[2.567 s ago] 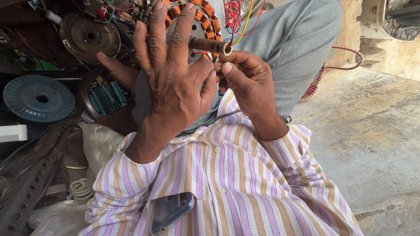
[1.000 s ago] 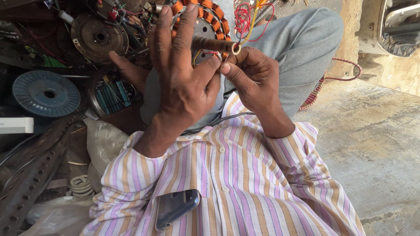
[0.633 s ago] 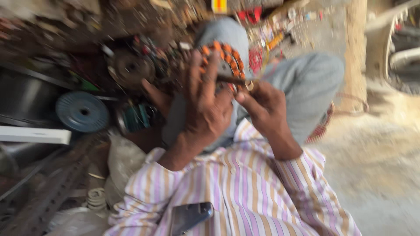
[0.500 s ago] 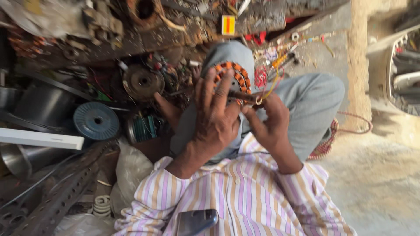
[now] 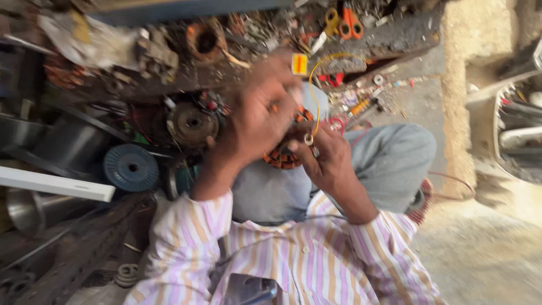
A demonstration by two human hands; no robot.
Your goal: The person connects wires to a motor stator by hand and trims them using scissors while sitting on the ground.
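While the frame is motion-blurred, the basics read: the left hand [image 5: 257,121] lies palm-down over the orange-wound stator [image 5: 282,155], fingers spread across its top, so the ring is steadied against the person's grey-trousered knee [image 5: 271,192] rather than lifted. Whether those fingers actually press the windings or just cover them, I cannot tell.

The right hand [image 5: 327,161] sits just right of the stator, thumb and fingers pinched together on a small ring-like end [image 5: 308,138] of a yellow wire [image 5: 316,85]. From the pinch the wire arcs up and over, back toward the left hand. That looks like a loop held taut so it stays clear of the coils, judging by the curve.

Left of the grip: a blue grooved disc [image 5: 131,168] and a rusty round rotor part [image 5: 192,123], both apart from the hands. Above and beyond the hands, a cluttered shelf with orange-handled scissors [image 5: 345,21]. Below the grip, tucked in the striped shirt's [image 5: 293,265] pocket, a dark phone-like object [image 5: 248,289].
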